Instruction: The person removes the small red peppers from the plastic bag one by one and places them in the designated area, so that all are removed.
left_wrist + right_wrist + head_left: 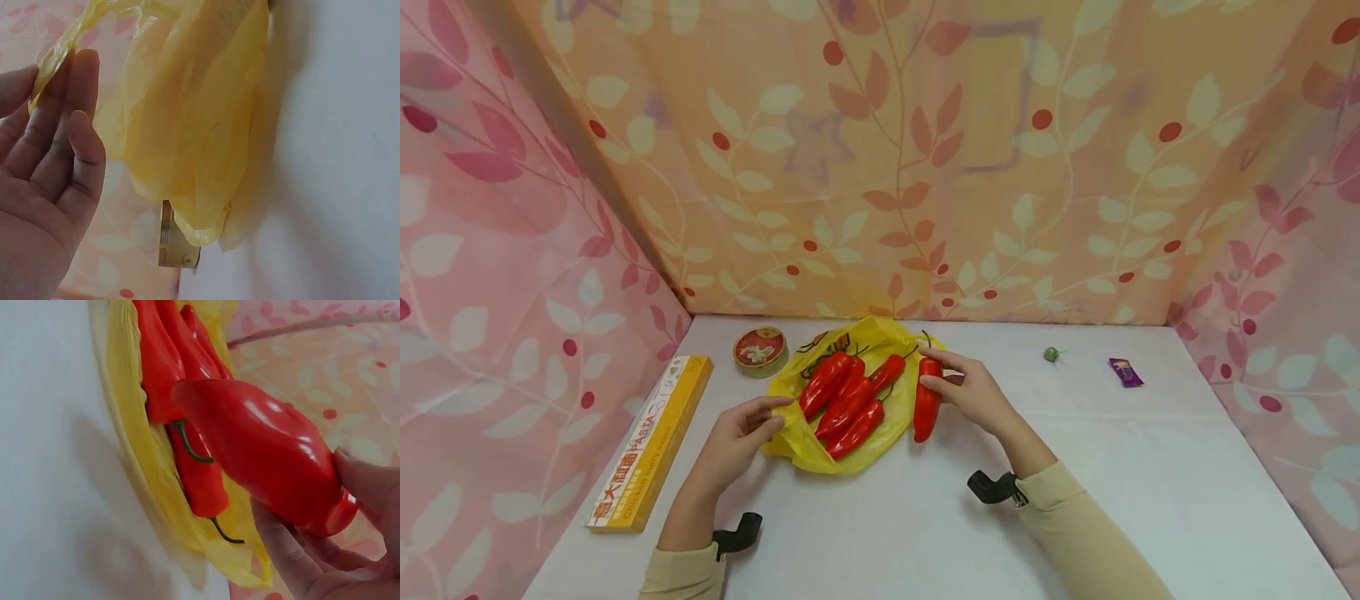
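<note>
A yellow plastic bag (797,454) lies with its mouth spread towards me, and several glossy red chili peppers (847,408) with green stems are inside. My left hand (736,442) pinches the bag's left edge between thumb and fingers, as the left wrist view shows on the thin yellow film (194,112). At the bag's right side, my right hand (976,396) grips another red chili pepper (269,450) near its stem end. That pepper is held above the table beside the bag's rim, with its tip pointing down towards me in the head view.
A long yellow and white pasta box (651,446) lies at the left. Behind the bag's left side stands a round red-topped tin (760,350). Far right are a small green object (1051,354) and a purple packet (1125,372). Patterned cloth walls (880,167) border the white table (1150,483).
</note>
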`<action>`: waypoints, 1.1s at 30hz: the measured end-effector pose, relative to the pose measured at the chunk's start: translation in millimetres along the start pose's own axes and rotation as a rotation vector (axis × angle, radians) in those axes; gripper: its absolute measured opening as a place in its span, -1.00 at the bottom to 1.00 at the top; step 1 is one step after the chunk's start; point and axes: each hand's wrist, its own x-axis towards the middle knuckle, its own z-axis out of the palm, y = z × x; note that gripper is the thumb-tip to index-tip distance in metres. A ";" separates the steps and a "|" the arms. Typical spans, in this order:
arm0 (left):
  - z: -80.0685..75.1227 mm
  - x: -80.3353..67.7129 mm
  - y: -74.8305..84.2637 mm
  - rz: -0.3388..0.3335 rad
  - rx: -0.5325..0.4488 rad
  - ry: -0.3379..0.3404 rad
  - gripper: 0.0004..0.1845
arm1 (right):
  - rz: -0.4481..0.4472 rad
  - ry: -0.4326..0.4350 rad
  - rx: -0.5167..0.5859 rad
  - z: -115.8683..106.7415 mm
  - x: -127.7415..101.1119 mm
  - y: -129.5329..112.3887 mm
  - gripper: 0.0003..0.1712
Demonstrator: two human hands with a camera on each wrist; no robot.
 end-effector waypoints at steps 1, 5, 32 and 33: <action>0.2 0.2 -0.1 -0.006 0.001 0.006 -0.66 | -0.010 0.001 -0.008 -3.6 -1.8 -0.7 -0.45; 1.2 0.5 -0.9 -0.041 -0.022 0.024 -0.65 | -0.021 0.015 -0.056 -18.1 -10.8 -1.6 -0.47; 3.5 -1.4 2.3 -0.059 -0.046 0.083 -0.70 | 0.056 0.133 -0.148 -98.0 -76.1 20.8 -0.36; 3.4 -1.4 2.7 -0.057 -0.046 0.083 -0.70 | 0.062 0.142 -0.163 -101.7 -78.2 22.2 -0.32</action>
